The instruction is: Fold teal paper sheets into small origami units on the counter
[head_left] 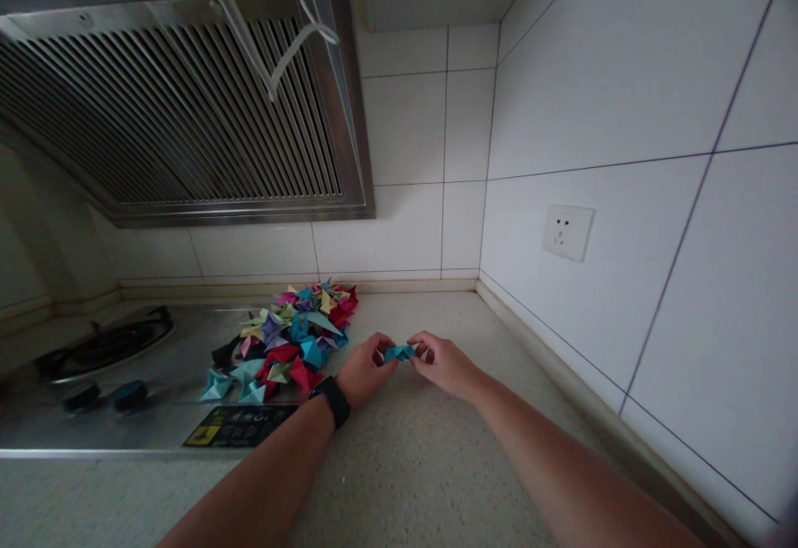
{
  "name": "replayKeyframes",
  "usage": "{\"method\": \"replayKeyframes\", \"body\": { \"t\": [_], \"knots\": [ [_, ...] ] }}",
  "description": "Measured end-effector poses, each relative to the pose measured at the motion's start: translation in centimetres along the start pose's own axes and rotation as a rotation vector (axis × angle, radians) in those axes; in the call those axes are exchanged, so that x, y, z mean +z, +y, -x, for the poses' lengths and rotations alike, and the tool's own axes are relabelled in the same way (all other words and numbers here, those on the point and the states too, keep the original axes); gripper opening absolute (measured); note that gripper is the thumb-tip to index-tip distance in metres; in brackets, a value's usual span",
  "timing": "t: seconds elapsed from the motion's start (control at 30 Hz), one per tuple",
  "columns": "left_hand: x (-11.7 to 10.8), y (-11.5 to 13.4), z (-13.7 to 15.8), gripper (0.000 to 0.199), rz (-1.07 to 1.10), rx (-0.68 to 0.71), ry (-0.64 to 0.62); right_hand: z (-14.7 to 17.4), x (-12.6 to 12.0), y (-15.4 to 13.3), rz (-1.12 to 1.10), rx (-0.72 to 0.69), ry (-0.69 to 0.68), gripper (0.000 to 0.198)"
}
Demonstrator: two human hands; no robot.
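A small blue piece of folded paper (399, 353) is held between my two hands, just above the speckled countertop. My left hand (369, 367), with a black watch on its wrist, pinches the paper's left end. On the other end, the fingers of my right hand (444, 365) are closed. Left of my left hand lies a heap of folded paper pieces (273, 328) in red, blue, purple, yellow and pale green, partly resting on the gas stove. Some of the heap's near edge is hidden behind my left wrist.
The steel gas stove (37, 423) has a black burner grate (105, 344) and knobs (129, 396). A range hood (367, 207) hangs low above it, with a white cable (240, 24) dangling in front. A tiled wall with a socket (568, 233) bounds the countertop (399, 465) at right.
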State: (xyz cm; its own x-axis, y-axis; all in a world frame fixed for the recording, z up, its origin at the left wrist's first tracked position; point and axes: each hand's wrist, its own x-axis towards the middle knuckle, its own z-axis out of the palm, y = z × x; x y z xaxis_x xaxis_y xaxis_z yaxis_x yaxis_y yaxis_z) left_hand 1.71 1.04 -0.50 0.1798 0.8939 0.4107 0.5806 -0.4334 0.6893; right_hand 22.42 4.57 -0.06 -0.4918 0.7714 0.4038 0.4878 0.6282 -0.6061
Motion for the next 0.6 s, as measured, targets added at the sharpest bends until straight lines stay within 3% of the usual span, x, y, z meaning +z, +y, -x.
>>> {"method": "replayKeyframes", "body": {
  "t": [0.37, 0.6],
  "knots": [
    [-0.32, 0.48, 0.17, 0.028, 0.050, -0.027, -0.033, 0.31, -0.66, -0.87, 0.180, -0.052, -0.110, 0.021],
    [0.12, 0.89, 0.44, 0.037, 0.038, 0.059, -0.117, 0.53, -0.87, -1.01, 0.228, -0.071, -0.096, 0.019]
  ]
}}
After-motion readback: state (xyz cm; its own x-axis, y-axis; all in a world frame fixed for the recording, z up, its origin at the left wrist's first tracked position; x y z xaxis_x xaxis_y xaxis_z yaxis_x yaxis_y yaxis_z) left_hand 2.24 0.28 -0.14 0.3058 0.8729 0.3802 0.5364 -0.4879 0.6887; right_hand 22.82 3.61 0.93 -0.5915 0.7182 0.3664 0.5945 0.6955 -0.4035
